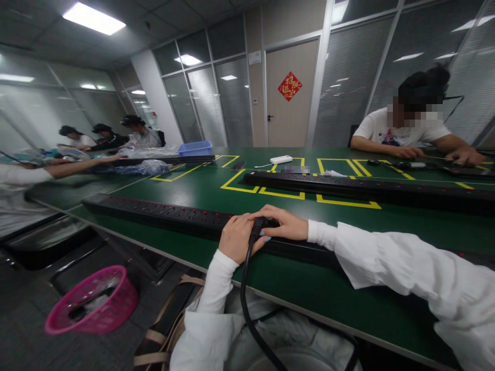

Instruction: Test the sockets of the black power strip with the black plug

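Observation:
A long black power strip (170, 211) with red-dotted sockets lies along the near edge of the green table. Over its middle, my right hand (284, 222) grips a black power plug (258, 225) between thumb and fingers. My left hand (236, 238) is closed round the plug's left side, its fingers partly hidden. A thick black cord (244, 293) runs from the plug down over the table edge toward my lap. The plug sits against the strip's top; whether its pins are in a socket is hidden by my hands.
A second power strip (348, 188) lies farther back, beyond yellow tape outlines on the table (185, 193). Behind it are a white power bank (281, 159) and a blue basket (194, 148). A pink basket (95, 309) stands on the floor at left. Other people sit around the table.

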{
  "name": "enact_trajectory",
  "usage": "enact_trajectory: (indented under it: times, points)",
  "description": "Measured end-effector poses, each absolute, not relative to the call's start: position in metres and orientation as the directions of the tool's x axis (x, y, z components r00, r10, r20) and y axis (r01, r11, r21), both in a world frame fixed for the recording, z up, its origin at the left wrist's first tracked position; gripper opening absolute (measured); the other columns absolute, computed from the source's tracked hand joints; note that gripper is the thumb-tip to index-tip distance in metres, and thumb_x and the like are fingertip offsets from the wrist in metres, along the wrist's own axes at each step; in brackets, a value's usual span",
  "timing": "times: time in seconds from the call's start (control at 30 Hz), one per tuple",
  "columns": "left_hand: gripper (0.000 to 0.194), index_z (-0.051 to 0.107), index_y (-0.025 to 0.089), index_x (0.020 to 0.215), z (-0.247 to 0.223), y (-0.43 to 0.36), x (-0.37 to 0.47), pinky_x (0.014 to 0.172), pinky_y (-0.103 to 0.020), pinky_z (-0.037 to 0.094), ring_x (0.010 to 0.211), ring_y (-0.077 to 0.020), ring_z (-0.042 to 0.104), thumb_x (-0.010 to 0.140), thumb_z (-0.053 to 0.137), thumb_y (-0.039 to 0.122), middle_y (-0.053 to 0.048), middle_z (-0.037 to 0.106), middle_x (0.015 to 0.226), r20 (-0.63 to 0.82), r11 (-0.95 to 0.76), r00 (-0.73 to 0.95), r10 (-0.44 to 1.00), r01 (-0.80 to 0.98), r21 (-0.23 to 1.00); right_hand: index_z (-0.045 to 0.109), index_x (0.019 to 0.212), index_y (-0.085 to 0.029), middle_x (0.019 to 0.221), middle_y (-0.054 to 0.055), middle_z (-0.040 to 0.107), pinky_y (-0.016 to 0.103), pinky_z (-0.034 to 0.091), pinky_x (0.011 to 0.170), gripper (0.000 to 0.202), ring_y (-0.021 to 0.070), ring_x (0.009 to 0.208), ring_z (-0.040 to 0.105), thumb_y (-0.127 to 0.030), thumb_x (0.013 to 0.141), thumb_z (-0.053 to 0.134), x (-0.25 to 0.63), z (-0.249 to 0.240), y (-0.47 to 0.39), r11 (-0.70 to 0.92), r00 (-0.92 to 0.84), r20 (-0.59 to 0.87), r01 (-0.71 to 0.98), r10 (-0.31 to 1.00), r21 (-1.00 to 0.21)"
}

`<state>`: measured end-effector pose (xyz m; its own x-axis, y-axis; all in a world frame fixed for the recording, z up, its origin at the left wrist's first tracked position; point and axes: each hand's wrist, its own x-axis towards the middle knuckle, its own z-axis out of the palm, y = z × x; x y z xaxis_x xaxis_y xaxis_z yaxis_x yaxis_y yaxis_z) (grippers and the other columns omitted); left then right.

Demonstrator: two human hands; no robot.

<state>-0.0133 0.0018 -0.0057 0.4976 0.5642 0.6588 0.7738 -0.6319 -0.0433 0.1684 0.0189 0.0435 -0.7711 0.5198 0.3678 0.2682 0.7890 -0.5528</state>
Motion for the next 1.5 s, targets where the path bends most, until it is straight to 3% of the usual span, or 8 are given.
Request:
enact_trajectory:
  times: [0.83, 1.2, 1.5]
  points:
    - [0.043, 0.052, 0.013, 0.099, -0.0086, 0.0039, -0.0144, 0.084, -0.038, 0.039, 0.098, -0.0237, 0.052, 0.076, 0.045, 0.049, -0.012, 0.059, 0.100, 0.651, -0.614, 0.502, 0.569, 0.786, -0.070, 0.048, 0.117, -0.019, 0.098, 0.005, 0.048, 0.032, 0.036, 0.088, 0.042, 0.0160, 0.095, 0.045, -0.019, 0.076, 0.054, 0.1677, 0.0453, 0.0181, 0.790, -0.772, 0.364, 0.276, 0.522, -0.548]
    - [0.034, 0.053, 0.016, 0.098, -0.0072, 0.0061, -0.0146, 0.081, -0.036, 0.040, 0.098, -0.0222, 0.053, 0.078, 0.046, 0.043, -0.010, 0.061, 0.098, 0.635, -0.617, 0.513, 0.578, 0.784, -0.072, 0.048, 0.117, -0.021, 0.098, 0.005, 0.047, 0.028, 0.041, 0.075, 0.042, 0.0153, 0.091, 0.046, -0.019, 0.075, 0.053, 0.1684, 0.0442, 0.0185, 0.756, -0.752, 0.343, 0.300, 0.563, -0.582]
    - [0.033, 0.052, 0.017, 0.099, -0.0090, 0.0074, -0.0159, 0.082, -0.037, 0.039, 0.100, -0.0232, 0.052, 0.079, 0.046, 0.041, -0.010, 0.060, 0.100, 0.621, -0.615, 0.512, 0.594, 0.786, -0.060, 0.049, 0.116, -0.022, 0.098, 0.004, 0.047, 0.028, 0.041, 0.077, 0.041, 0.0151, 0.091, 0.047, -0.018, 0.075, 0.053, 0.1685, 0.0438, 0.0187, 0.748, -0.744, 0.344, 0.305, 0.573, -0.589]
